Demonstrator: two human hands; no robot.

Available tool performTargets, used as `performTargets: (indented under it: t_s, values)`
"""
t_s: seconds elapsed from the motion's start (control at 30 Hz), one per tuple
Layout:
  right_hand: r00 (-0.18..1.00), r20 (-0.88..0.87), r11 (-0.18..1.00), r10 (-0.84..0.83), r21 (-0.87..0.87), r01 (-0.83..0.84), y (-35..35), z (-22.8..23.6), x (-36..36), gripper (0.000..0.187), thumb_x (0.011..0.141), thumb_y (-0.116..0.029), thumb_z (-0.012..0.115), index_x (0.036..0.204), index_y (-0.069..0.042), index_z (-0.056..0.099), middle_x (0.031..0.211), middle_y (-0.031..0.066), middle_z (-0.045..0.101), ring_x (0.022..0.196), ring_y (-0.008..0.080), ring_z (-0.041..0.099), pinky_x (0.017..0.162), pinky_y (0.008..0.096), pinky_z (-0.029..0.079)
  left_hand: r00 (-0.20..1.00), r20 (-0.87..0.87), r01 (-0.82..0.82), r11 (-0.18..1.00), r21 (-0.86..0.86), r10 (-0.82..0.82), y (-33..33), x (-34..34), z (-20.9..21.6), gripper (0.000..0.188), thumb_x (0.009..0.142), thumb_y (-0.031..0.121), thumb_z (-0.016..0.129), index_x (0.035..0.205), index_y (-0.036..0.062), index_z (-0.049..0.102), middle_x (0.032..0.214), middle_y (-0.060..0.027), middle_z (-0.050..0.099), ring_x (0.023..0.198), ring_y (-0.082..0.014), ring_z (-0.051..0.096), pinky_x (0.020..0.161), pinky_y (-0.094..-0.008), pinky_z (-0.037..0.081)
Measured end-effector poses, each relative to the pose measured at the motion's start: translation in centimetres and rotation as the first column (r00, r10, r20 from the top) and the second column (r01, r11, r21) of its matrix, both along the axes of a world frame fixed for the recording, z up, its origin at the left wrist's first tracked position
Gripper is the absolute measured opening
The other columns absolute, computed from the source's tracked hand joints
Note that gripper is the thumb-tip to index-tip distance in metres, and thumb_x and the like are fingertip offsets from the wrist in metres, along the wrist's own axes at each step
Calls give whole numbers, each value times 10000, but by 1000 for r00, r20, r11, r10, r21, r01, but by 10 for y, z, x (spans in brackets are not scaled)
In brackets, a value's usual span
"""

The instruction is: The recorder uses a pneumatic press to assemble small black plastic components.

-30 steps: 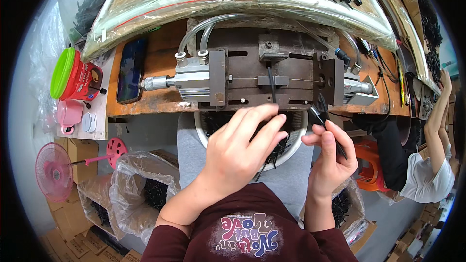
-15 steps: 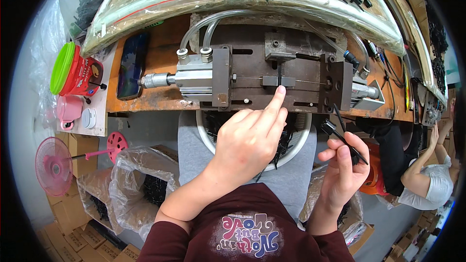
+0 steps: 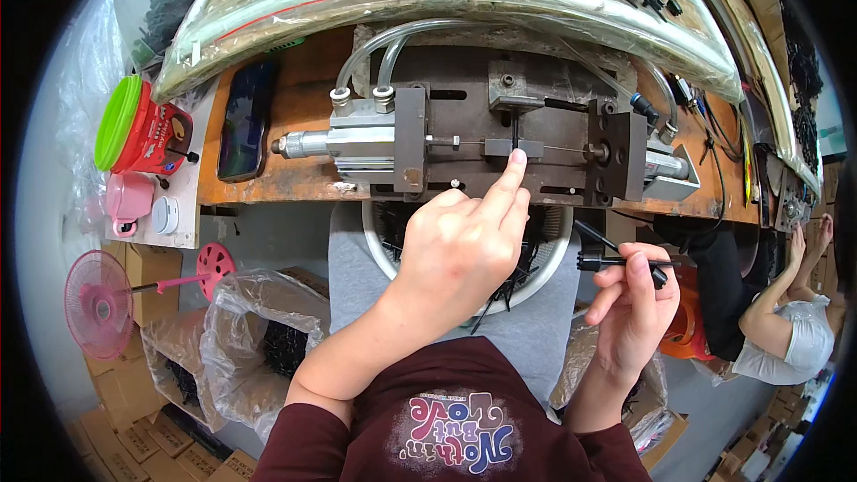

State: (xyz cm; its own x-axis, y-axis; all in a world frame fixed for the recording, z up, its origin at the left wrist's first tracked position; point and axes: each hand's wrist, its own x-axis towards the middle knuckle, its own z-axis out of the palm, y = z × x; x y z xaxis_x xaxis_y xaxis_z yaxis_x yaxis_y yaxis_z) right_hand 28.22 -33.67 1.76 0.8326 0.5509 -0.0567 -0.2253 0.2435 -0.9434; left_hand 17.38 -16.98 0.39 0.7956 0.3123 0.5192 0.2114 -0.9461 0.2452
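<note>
Near the middle of the frame the left hand point(image 3: 460, 245) reaches up over a round white basin point(image 3: 555, 254) of black plastic parts, its forefinger stretched out so that the tip touches the small metal block point(image 3: 515, 148) on the thin rod of the pneumatic press point(image 3: 486, 138); this grip is closed on nothing, the other fingers loosely curled. To the lower right, the right hand point(image 3: 636, 308) pinches a slim black plastic part point(image 3: 620, 261) between thumb and fingers, its grip shut around that piece, which lies roughly level just right of the basin and below the press. The press sits on a worn orange-brown counter point(image 3: 295, 125) across the upper middle. A dark phone point(image 3: 241, 120) lies on the counter at the upper left, with a red container under a green lid point(image 3: 138, 129) further left. A pink fan point(image 3: 98, 303) stands at the lower left. At the right edge another person's arm point(image 3: 781, 290) shows.
</note>
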Motion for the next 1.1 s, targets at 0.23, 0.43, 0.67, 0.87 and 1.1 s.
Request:
performTargets:
  t_s: [0.23, 0.43, 0.67, 0.87, 1.1]
  values:
    - [987, -93, 991, 132, 5, -132, 6, -4, 7, 153, 951, -54, 580, 950, 93, 622, 720, 215, 675, 367, 186, 549, 325, 250, 410, 944, 202, 283, 955, -86, -261, -2, -15, 23, 335, 735, 146, 744, 1053, 44, 715, 1166, -100, 683, 720, -176, 659, 636, -290, 530]
    - [951, -149, 962, 269, 88, -259, 22, 0, 4, 163, 963, -71, 583, 944, 86, 617, 757, 190, 674, 405, 171, 560, 323, 248, 415, 894, 191, 424, 903, -73, -405, -7, -22, 34, 316, 742, 115, 682, 1043, 26, 717, 1079, -96, 681, 787, -193, 666, 650, -308, 561]
    - [953, 302, 999, -29, -32, 41, 20, 2, 2, 182, 975, -101, 578, 1031, 65, 628, 736, 169, 684, 468, 145, 586, 450, 220, 444, 938, 300, 280, 889, -364, -173, -8, -22, 29, 353, 706, -8, 798, 1046, 1, 706, 925, -85, 634, 775, -204, 664, 619, -309, 564]
    - [887, 454, 996, -89, 24, 88, 20, 0, -5, 370, 969, -168, 598, 1222, 91, 524, 1053, 259, 669, 910, 307, 701, 737, 313, 571, 993, 93, 78, 988, -133, -66, 0, -12, 3, 240, 759, 84, 765, 974, -4, 706, 1192, -146, 666, 755, -192, 685, 656, -296, 551]
    - [781, 625, 998, 3, -50, 36, 15, 6, -11, 792, 993, -506, 439, 1455, 118, 283, 1329, 331, 517, 1239, 408, 546, 901, 409, 529, 999, 33, 24, 1000, -7, -24, 2, -1, 0, 218, 736, 116, 776, 916, 9, 714, 1188, -127, 681, 636, -163, 640, 606, -266, 509]
